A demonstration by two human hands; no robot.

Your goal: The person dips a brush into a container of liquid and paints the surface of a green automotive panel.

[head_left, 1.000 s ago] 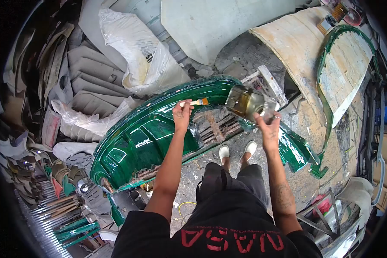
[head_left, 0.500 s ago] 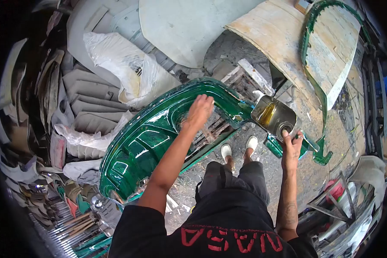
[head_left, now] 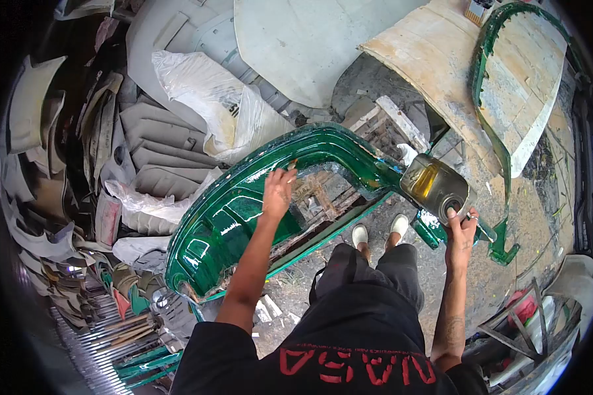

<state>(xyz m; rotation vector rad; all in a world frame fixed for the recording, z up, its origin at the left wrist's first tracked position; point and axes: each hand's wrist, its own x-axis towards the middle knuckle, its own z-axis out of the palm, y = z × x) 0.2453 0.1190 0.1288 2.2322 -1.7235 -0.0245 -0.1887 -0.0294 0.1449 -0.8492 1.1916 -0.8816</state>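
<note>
A large glossy green moulded shell (head_left: 211,230), likely a mould for a vehicle panel, stretches in front of me, its surface wet-looking. Over its inner face is my left hand (head_left: 280,191), fingers pinched together. A small brownish tip (head_left: 292,164) shows by those fingers, too little of it to name. My right hand (head_left: 461,230) grips a cut-open plastic container (head_left: 458,176) by its neck end, thumb at the round opening. Yellow liquid (head_left: 427,179) lies at the container's far side. The container is beside the shell's right end.
Grey ribbed panels (head_left: 165,141) and a white plastic sack (head_left: 211,99) lie left of the shell. A pale board (head_left: 415,49) and a green curved strip (head_left: 479,72) are at the upper right. A wooden frame (head_left: 385,125) stands behind. Stacked scraps (head_left: 39,125) line the left.
My left hand has moved left and slightly down along the shell's inner face. The right hand still holds the container; the whole view has shifted a little.
</note>
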